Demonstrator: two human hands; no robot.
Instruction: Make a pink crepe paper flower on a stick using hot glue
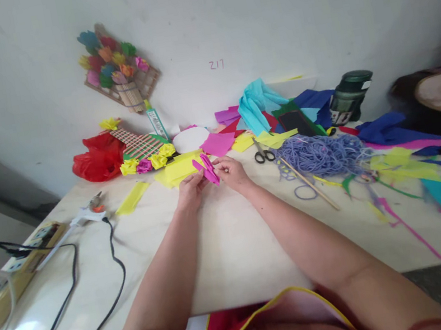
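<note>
Head view: table point(228, 254) fills mid-frame, yarn point(323, 153) at right, scissors point(263, 153) beside it. Left hand point(191, 190) and right hand point(232, 172) pinch folded pink paper point(206, 169) at centre, seemingly just above the tabletop.

Both hands meet near the middle of the worktop point(234, 242), the left hand point(191, 190) and right hand point(234, 173) holding a folded paper piece point(207, 168) between them. Scissors point(261, 152) lie just right of them, a yarn heap point(321, 153) farther right. A glue gun point(84, 214) lies to the left. Paper sheets point(180, 167) sit behind the hands.
</note>
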